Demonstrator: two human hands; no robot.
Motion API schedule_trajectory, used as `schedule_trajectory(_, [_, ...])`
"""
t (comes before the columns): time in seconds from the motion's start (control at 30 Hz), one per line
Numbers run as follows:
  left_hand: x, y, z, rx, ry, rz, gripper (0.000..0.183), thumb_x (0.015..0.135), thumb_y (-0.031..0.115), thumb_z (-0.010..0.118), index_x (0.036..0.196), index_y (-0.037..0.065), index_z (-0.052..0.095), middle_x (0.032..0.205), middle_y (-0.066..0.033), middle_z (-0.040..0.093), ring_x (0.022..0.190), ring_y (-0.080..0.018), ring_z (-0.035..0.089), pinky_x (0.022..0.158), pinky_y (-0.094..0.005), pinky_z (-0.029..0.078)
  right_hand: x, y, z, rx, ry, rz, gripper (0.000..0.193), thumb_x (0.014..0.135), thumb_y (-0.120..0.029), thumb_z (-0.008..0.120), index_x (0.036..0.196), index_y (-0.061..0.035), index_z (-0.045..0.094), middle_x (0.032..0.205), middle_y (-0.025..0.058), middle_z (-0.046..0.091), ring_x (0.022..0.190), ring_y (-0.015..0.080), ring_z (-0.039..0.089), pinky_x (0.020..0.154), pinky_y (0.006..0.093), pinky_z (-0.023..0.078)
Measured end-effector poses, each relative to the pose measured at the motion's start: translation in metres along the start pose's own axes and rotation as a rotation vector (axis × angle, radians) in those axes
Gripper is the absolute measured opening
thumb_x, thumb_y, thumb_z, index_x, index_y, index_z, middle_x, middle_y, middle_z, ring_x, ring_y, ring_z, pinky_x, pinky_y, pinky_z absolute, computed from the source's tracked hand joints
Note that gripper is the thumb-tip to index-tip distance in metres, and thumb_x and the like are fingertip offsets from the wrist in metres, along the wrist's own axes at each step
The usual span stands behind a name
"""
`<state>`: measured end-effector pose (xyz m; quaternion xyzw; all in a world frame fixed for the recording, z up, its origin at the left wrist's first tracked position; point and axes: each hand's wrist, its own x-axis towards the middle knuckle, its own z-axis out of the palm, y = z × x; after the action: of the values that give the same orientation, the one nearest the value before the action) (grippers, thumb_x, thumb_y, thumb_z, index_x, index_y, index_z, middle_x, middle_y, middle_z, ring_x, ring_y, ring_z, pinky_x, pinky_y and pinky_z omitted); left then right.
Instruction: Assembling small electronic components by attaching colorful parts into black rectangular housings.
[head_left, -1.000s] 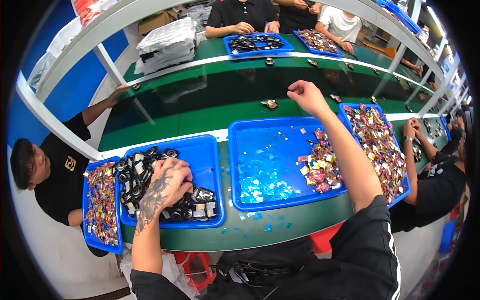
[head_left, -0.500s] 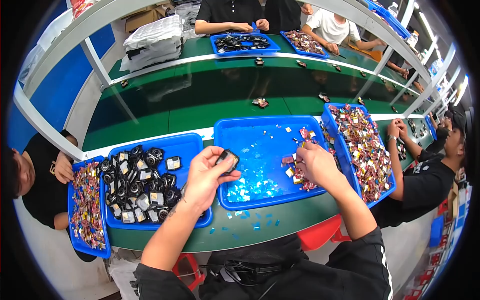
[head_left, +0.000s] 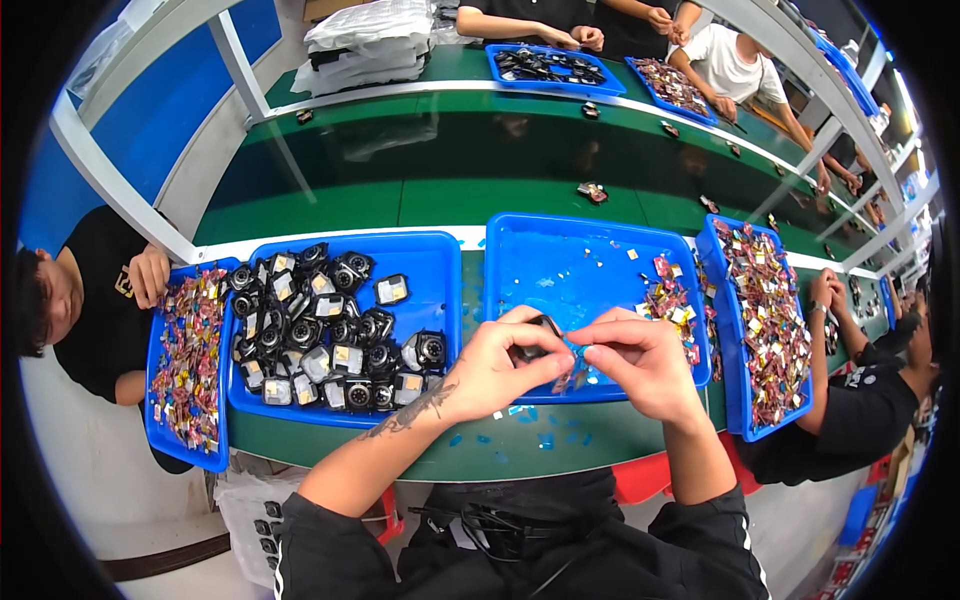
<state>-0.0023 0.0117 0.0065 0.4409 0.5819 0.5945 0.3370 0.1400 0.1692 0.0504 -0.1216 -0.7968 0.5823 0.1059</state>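
Over the front of the middle blue tray [head_left: 520, 228], my two hands meet. My left hand [head_left: 500, 370] is closed around a black watch casing [head_left: 546, 324], mostly hidden by the fingers. Thumb and forefinger of my right hand [head_left: 648, 368] pinch a small part with blue film [head_left: 577, 352] against the casing's right side; its exact kind is hidden. Scraps of blue film lie in the middle tray and on the green bench [head_left: 546, 441] below it. Small reddish flex-cable parts [head_left: 672, 295] are heaped at that tray's right side.
A blue tray of black watch casings [head_left: 352, 272] stands at left. Narrow trays of reddish parts flank the row, one far left [head_left: 185, 320] and one right [head_left: 765, 320]. Beyond runs a green conveyor [head_left: 450, 200] with scattered parts. White frame posts [head_left: 120, 180] rise at left; co-workers sit around.
My right hand has left the heap of reddish parts and come over to the casing in my left hand, fingertips now touching there. The whole view has shifted, with the trays appearing farther right.
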Motion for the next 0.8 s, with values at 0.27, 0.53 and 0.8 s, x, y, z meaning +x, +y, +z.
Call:
schedule_trajectory(0.27, [-0.006,0.003,0.007,0.046,0.13,0.034,0.011,0.08,0.01,0.076,0.089,0.005,0.073,0.095,-0.0031,0.062,0.076,-0.0066,0.055,0.062,-0.0211,0.043,0.002,0.008,0.015,0.234,0.045,0.082,0.011,0.085,0.001,0.068,0.094,0.0024,0.061,0.092,0.0051,0.063,0.085,0.0089,0.06,0.073,0.0233,0.054])
schedule_trajectory(0.53, [-0.004,-0.002,0.009,0.064,0.171,-0.024,0.011,0.078,0.006,0.074,0.089,0.002,0.072,0.094,-0.0028,0.061,0.074,-0.0048,0.054,0.061,-0.0201,0.043,0.005,0.012,0.033,-0.24,0.241,-0.24,0.012,0.08,0.006,0.068,0.088,0.0006,0.062,0.086,0.0097,0.062,0.079,0.0177,0.063,0.064,0.0268,0.055])
schedule_trajectory(0.8, [0.0,-0.015,0.007,-0.167,0.259,-0.048,0.009,0.084,0.006,0.071,0.089,-0.001,0.07,0.09,-0.0033,0.062,0.075,-0.0081,0.058,0.062,-0.0207,0.046,0.0,0.037,0.022,-0.401,0.248,-0.15,0.021,0.082,0.007,0.063,0.102,0.0013,0.064,0.093,0.0118,0.062,0.076,0.0206,0.061,0.064,0.0289,0.051])
